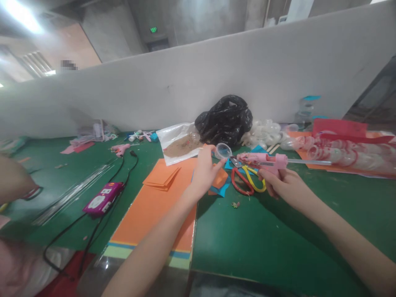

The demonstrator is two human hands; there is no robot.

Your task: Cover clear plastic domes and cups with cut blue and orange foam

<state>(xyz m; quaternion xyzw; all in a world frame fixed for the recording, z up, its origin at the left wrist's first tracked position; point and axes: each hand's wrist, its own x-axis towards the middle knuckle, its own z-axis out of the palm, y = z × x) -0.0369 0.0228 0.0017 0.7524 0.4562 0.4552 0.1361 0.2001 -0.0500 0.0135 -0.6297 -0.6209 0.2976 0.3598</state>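
Observation:
My left hand (206,169) is closed on a small clear plastic cup (223,151), tilted with its round rim in sight. In my right hand (278,181) is a pink hot glue gun (262,159), its nozzle pointing left toward the cup. A long clear glue stick (309,162) sticks out of the gun's back end. Under the gun lie scissors (243,185) with one red and one yellow handle loop. Small blue and orange paper pieces (220,181) lie beneath and beside my left hand.
Orange sheets (154,214) lie under my left forearm. Behind are a sand-filled bag (181,148), a black plastic bag (227,119) and clear cups (269,132). At left are another glue gun (120,149), a purple power strip (103,199) with cords, and a person's arm (15,181).

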